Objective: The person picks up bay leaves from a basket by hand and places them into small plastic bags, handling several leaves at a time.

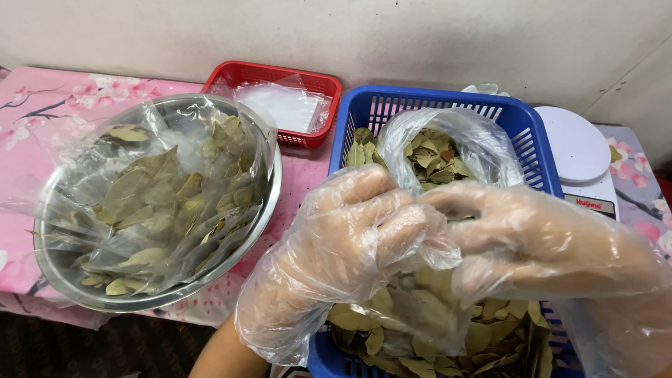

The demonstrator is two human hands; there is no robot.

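Both my hands wear loose clear plastic gloves and meet over a blue basket (521, 122). My left hand (343, 241) and my right hand (539, 241) pinch the neck of a clear plastic bag of dried green leaves (413, 315) that sits at the basket's near end. Behind my hands, another clear bag of dried leaves (437, 154) stands open in the same basket. To the left, a metal bowl (269, 199) lined with clear plastic holds loose dried leaves (164, 210).
A red basket (241, 70) with flat clear bags stands at the back by the wall. A white kitchen scale (577, 150) is right of the blue basket. Everything rests on a pink flowered tablecloth (42, 105).
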